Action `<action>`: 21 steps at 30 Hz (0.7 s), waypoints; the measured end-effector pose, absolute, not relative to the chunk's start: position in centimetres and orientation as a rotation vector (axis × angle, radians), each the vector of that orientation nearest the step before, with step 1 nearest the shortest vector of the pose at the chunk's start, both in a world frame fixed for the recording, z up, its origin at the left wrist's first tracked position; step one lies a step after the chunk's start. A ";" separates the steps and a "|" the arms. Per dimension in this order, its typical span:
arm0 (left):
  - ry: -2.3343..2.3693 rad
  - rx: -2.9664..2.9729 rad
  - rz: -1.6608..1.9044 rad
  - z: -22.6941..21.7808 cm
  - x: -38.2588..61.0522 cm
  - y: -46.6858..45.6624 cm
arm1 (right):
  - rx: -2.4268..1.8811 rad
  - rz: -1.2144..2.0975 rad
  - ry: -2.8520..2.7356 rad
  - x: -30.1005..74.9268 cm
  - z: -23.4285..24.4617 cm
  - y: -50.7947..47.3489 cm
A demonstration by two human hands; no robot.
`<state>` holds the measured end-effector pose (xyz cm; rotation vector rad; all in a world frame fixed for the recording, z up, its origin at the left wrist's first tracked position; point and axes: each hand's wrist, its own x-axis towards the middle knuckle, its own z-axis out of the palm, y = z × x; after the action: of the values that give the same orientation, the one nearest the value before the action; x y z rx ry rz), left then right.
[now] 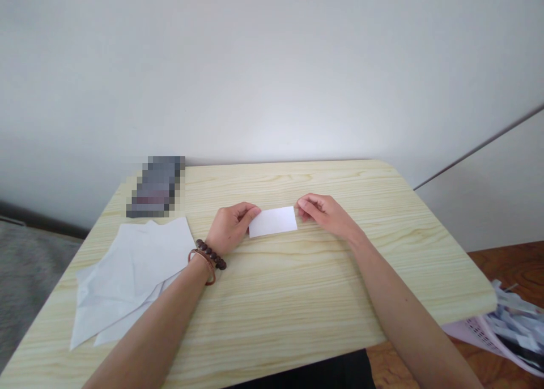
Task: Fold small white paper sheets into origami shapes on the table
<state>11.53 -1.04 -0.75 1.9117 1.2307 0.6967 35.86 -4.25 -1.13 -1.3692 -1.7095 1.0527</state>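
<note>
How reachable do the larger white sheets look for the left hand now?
Probably yes: the larger sheets lie near the left hand, with no object seen on top, though that hand may have to release the small paper it holds.

White paper [274,221], oblong, crosswise (apparently blank)

The left hand [230,226], wearing 2 bracelets [212,255], pinches a small white paper [274,221] by its left end over the wood-grained table [276,298]. The right hand [326,213], fingers curled, is just beside the paper's right end; contact is unclear. White sheets [131,264] overlap at left; a pink basket [475,331] holds scraps [516,318] at right.
</note>
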 end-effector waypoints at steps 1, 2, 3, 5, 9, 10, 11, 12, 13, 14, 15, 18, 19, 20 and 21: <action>1.235 1.891 0.704 -0.7 11.5 -1.1 | -1.343 1.068 -1.690 35.6 -1.3 -4.2; 1.233 1.871 0.711 -0.7 11.6 -1.1 | -1.315 1.090 -1.669 35.3 -1.4 -4.2; 1.225 1.848 0.716 -0.7 11.6 -1.1 | -1.280 1.120 -1.660 35.0 -1.6 -4.2; 1.196 1.783 0.717 -0.7 11.7 -1.2 | -1.264 1.133 -1.698 34.3 -2.0 -4.2; 1.148 1.692 0.685 -0.9 11.9 -1.4 | -1.380 0.993 -1.663 33.2 -2.5 -4.3; 1.166 1.720 0.684 -0.9 11.9 -1.4 | -1.385 0.974 -1.651 32.9 -2.5 -4.3; 1.195 1.765 0.684 -0.9 12.0 -1.4 | -1.388 0.953 -1.637 32.7 -2.5 -4.3; 1.223 1.815 0.685 -0.9 12.0 -1.5 | -1.398 0.916 -1.621 32.5 -2.5 -4.4; 1.241 1.858 0.685 -0.9 12.0 -1.5 | -1.406 0.879 -1.599 32.3 -2.5 -4.4; 1.244 1.884 0.680 -0.9 12.0 -1.5 | -1.410 0.847 -1.575 32.1 -2.5 -4.4; 1.231 1.890 0.671 -0.9 11.9 -1.4 | -1.413 0.819 -1.562 32.0 -2.5 -4.4; 1.174 1.835 0.658 -1.0 11.9 -1.3 | -1.397 0.735 -1.543 31.8 -2.6 -4.4; 1.169 1.802 0.663 -1.0 11.8 -1.3 | -1.376 0.699 -1.547 31.8 -2.6 -4.4; 1.167 1.767 0.671 -1.1 11.8 -1.3 | -1.345 0.666 -1.562 31.8 -2.6 -4.5; 1.165 1.735 0.677 -1.1 11.8 -1.2 | -1.305 0.641 -1.585 31.8 -2.6 -4.5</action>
<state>11.80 -1.23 -1.09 1.7355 1.1651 0.6773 31.76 -4.50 -2.60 -1.3047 -1.5854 0.6409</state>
